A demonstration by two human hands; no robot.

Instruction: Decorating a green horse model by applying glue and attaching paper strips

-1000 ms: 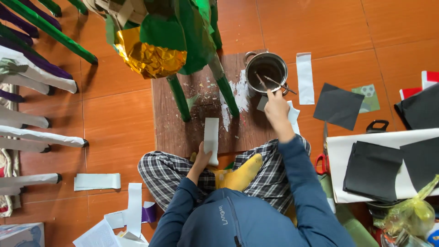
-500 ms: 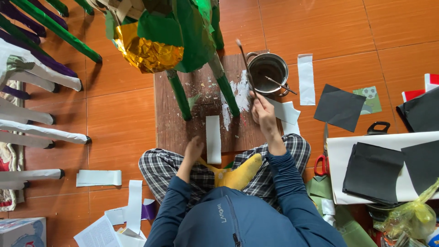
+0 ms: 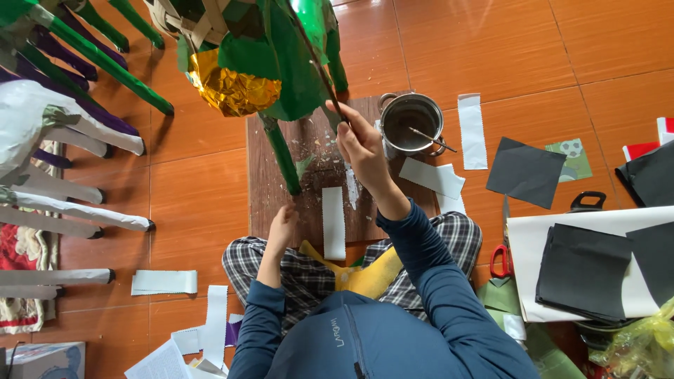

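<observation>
My right hand [image 3: 363, 144] is raised over the brown wooden board [image 3: 312, 179] and grips a thin brush [image 3: 317, 64]. The brush tip points up against the green paper-covered figure [image 3: 295, 49], which has a gold foil patch [image 3: 232, 90]. My left hand [image 3: 282, 223] rests on the board's near edge, holding nothing, just left of a white paper strip [image 3: 333, 223] lying on the board. A metal pot [image 3: 411, 121] with a stick in it stands at the board's far right corner, beside my right hand.
More white strips [image 3: 472, 130] and black paper sheets [image 3: 525, 172] lie on the orange tile floor to the right, with red-handled scissors [image 3: 500, 261]. At the left stand white, purple and green figure legs [image 3: 77, 130]. Loose paper strips [image 3: 165, 282] lie near my left knee.
My right hand left the pot and swung left and up, bringing the brush to the green figure. My left hand let go of the white strip and moved left of it.
</observation>
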